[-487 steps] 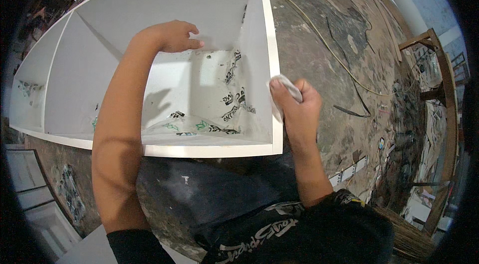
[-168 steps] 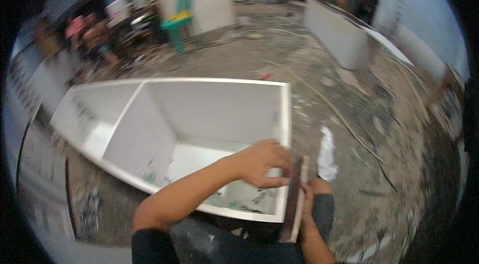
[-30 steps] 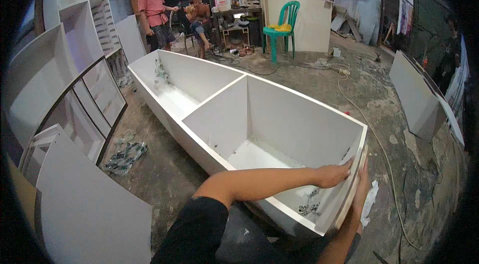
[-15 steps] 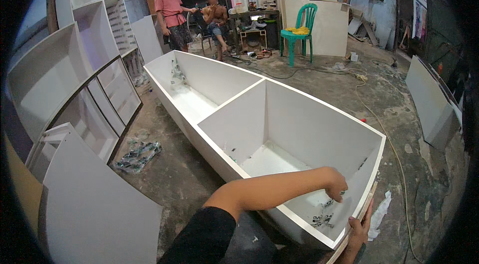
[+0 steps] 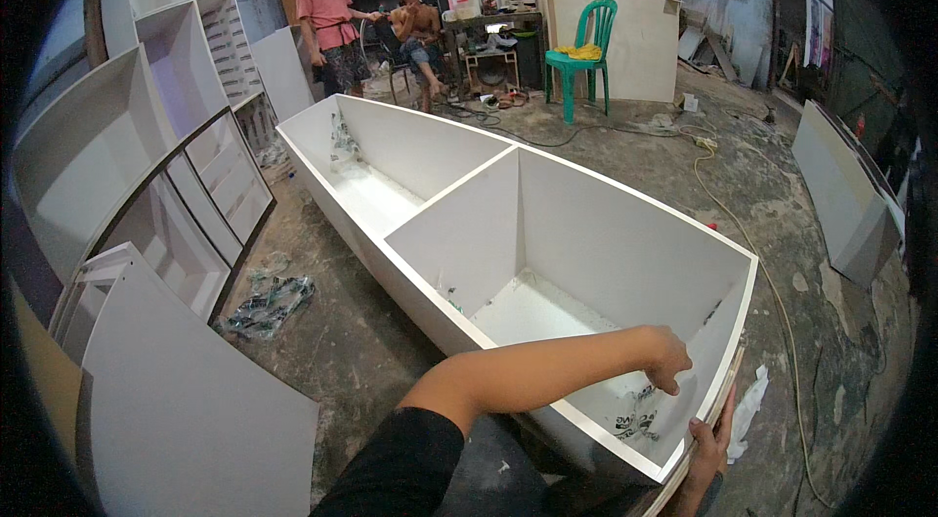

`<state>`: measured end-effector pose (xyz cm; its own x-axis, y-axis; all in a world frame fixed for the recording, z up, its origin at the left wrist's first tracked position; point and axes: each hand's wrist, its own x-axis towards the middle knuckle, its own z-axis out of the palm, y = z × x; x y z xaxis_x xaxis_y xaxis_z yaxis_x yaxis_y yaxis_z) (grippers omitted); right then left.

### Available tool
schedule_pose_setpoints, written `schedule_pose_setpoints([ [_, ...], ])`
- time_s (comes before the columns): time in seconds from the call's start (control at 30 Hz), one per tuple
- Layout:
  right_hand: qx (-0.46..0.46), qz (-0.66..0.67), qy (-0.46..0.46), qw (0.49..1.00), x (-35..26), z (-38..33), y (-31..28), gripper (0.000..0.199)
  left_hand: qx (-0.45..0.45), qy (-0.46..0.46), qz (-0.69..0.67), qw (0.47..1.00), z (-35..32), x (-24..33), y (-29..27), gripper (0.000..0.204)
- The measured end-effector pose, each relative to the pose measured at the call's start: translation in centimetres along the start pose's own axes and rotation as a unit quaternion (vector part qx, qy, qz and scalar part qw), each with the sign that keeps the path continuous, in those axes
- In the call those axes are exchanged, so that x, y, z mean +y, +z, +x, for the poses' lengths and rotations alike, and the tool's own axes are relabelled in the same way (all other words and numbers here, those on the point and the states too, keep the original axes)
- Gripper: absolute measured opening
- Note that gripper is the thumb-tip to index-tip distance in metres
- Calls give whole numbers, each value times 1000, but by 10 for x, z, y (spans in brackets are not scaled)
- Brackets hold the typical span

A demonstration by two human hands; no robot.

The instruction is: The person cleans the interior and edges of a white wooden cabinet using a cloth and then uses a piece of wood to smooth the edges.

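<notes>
A long white open-topped cabinet carcass point(image 5: 640, 193) lies before me, split by a crosswise divider point(image 5: 459, 190). My left arm reaches over its near side into the nearer compartment. There my left hand point(image 5: 670, 359) hangs close to the end wall with its fingers curled; whatever they pinch, if anything, is hidden. Below this hand, crumpled clear plastic film point(image 5: 637, 416) with dark print clings to the inside near the corner. Outside the end, my right hand point(image 5: 710, 441) wraps round the edge of a thin board point(image 5: 718, 398) lying against the end panel.
Tall white shelving point(image 5: 93, 141) and a loose white panel point(image 5: 195, 380) stand at left. Plastic film point(image 5: 272, 307) lies on the floor. A cable point(image 5: 772, 297) runs along the right. Behind are a green chair point(image 5: 583, 63) and two people, one standing point(image 5: 327, 14), one seated point(image 5: 418, 28).
My left hand has shifted slightly right and up, toward the end wall. My right hand stays at the board's edge. The whole view has tilted a little.
</notes>
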<state>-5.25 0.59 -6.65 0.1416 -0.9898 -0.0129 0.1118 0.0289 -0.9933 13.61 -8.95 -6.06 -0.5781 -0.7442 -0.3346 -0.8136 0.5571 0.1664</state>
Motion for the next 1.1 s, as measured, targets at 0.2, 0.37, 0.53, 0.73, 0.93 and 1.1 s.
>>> schedule_pose_setpoints([
  [0.2, -21, 52, -25, 998, 5, 2, -4, 87, 22, -2, -11, 1000, -7, 4, -10, 55],
  [0.37, -23, 88, -47, 995, 11, 3, -1, 86, 20, -11, -12, 1000, -9, 4, -13, 55],
  [0.53, -31, 61, -52, 996, 15, 4, -6, 86, 3, -9, -12, 1000, -6, 0, -9, 53],
  [0.73, -47, 50, -47, 997, 25, 11, -14, 94, 8, -7, -15, 1000, -4, -1, -6, 52],
  [0.93, -49, 59, -62, 995, 28, 12, -14, 92, 23, -2, -19, 1000, -5, -2, -7, 53],
  [1.1, -49, 66, -59, 995, 26, 10, -13, 90, 11, -15, -19, 1000, -7, 0, -9, 54],
])
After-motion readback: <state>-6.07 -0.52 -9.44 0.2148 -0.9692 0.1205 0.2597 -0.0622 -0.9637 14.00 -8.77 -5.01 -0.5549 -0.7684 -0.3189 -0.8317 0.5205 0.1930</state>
